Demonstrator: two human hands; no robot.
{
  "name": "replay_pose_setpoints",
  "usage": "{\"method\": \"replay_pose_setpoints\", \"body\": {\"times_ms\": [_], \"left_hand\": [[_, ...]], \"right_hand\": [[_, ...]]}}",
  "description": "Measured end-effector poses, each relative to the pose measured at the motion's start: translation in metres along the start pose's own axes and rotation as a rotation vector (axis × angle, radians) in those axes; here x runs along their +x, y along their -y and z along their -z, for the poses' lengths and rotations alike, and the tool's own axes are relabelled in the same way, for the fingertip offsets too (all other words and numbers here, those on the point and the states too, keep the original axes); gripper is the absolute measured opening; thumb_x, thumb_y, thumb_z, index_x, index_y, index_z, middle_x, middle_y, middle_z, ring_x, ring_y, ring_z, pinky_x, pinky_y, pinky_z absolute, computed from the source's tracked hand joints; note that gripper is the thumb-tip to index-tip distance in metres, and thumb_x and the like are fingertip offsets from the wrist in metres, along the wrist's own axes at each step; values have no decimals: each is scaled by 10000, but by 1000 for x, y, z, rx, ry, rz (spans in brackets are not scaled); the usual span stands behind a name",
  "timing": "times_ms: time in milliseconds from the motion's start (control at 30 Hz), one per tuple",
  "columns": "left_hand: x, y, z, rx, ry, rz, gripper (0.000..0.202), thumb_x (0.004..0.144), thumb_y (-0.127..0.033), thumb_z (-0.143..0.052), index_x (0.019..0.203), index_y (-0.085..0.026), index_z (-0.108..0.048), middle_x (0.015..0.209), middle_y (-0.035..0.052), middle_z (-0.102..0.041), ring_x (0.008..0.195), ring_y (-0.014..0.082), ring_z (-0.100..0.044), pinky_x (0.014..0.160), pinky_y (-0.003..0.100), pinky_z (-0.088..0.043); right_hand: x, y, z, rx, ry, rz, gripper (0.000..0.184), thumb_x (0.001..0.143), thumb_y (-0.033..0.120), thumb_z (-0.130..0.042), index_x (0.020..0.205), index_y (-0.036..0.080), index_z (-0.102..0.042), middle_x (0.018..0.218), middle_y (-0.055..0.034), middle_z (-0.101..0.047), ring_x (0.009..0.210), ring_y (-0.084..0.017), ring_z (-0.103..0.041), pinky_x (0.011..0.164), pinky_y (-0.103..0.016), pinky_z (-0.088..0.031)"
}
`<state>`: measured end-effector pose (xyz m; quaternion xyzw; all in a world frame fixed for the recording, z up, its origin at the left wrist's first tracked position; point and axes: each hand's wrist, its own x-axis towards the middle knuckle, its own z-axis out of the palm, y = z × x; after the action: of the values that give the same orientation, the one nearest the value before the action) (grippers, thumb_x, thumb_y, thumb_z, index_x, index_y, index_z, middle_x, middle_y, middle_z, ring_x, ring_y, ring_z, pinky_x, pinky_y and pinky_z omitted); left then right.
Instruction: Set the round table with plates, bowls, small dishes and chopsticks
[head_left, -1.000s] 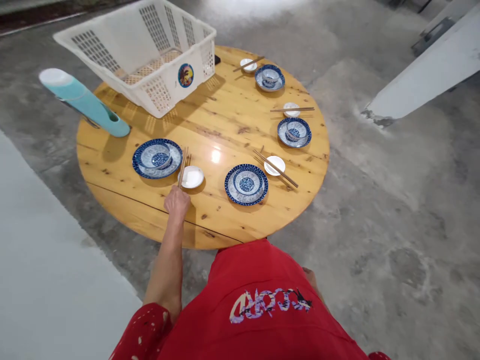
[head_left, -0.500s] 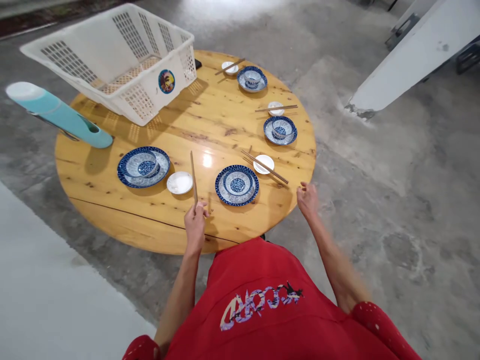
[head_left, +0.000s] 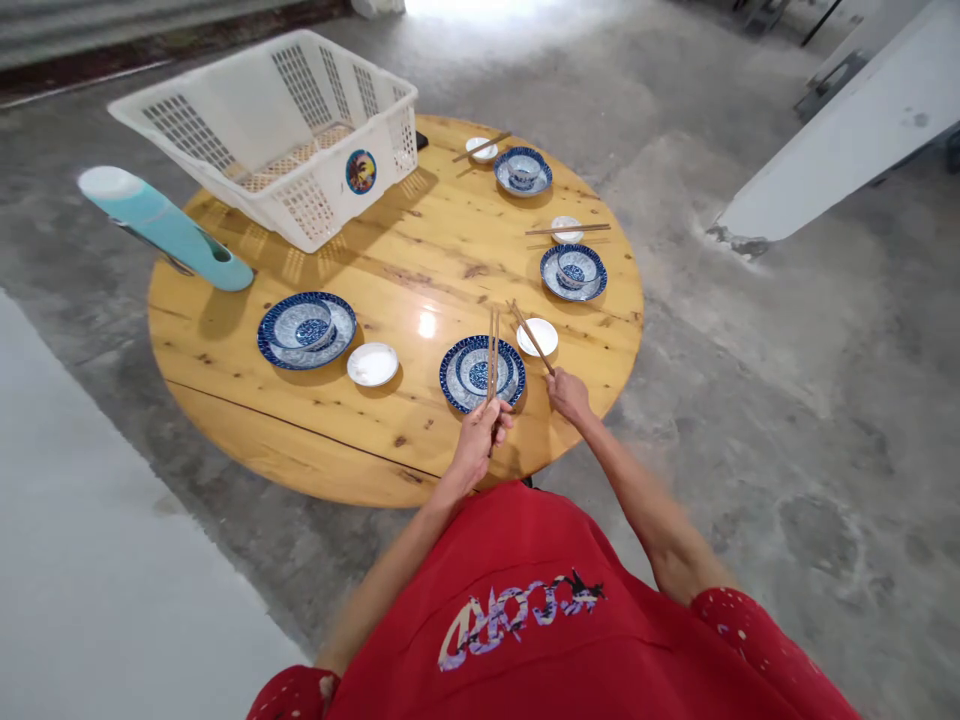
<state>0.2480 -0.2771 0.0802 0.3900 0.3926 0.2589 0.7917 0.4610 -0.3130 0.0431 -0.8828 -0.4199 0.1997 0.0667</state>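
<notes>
My left hand [head_left: 478,437] is closed around a pair of brown chopsticks [head_left: 493,350], which points away from me over the nearest blue-patterned plate [head_left: 448,385]. A matching bowl [head_left: 471,368] sits on that plate. To its right, my right hand [head_left: 568,393] grips the near ends of a second pair of chopsticks [head_left: 533,338]. Their middle crosses the left edge of a small white dish [head_left: 544,336]; I cannot tell whether they touch it. Another white dish [head_left: 373,364] lies to the left, beside a blue-patterned plate with a bowl [head_left: 306,328].
A white plastic basket [head_left: 322,205] stands at the table's far left, with a tilted turquoise holder [head_left: 176,235] nearer me. Two more plate-and-bowl sets [head_left: 574,272] line the right side, where chopsticks [head_left: 577,229] lie across small dishes. The round wooden table [head_left: 360,440] ends just before my body.
My left hand has moved right with its chopsticks, from beside the left white dish to over the near plate. My right hand has moved left and taken hold of the chopsticks at the right dish.
</notes>
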Motion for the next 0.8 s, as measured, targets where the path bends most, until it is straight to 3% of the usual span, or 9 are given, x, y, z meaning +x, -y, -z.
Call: {"method": "replay_pose_setpoints", "body": {"times_ms": [133,233,367,500,800], "left_hand": [[19,4,-15,-44,-38,-60,391,806,-546,-707,811,-160,-643,745,42,-672,640,113,-610,578,214,-445],[28,7,-28,-76,-40,-82,366,797,-517,-721,811,-155,-665,793,42,-687,690,118,-623,642,222,-478],[26,14,-42,-98,-18,-57,382,780,-523,-749,882,-159,-694,754,16,-666,630,114,-581,553,212,-439],[17,14,-47,-99,17,-38,403,808,-549,-719,886,-155,-700,764,26,-678,598,102,-563,529,201,-431],[-1,1,-44,-38,102,25,502,782,-602,-712,1000,-152,-664,885,57,-722,594,104,-586,476,195,-421]], "right_hand": [[-45,13,-12,543,-84,102,309,996,371,-341,889,193,-569,722,-47,-652,683,-193,-627,662,-282,-459],[-77,28,-18,795,-85,177,339,993,475,-358,878,213,-540,615,13,-569,550,-158,-551,562,-255,-427],[-98,42,-20,783,-82,194,397,1012,473,-345,1135,185,-589,612,17,-568,522,-169,-543,556,-271,-435],[-104,45,-20,698,-53,162,468,1027,450,-306,1330,168,-524,618,2,-582,536,-200,-569,568,-299,-449],[-118,54,-17,943,-39,203,481,977,693,-357,943,258,-559,536,33,-550,443,-171,-538,474,-289,-413]]}}
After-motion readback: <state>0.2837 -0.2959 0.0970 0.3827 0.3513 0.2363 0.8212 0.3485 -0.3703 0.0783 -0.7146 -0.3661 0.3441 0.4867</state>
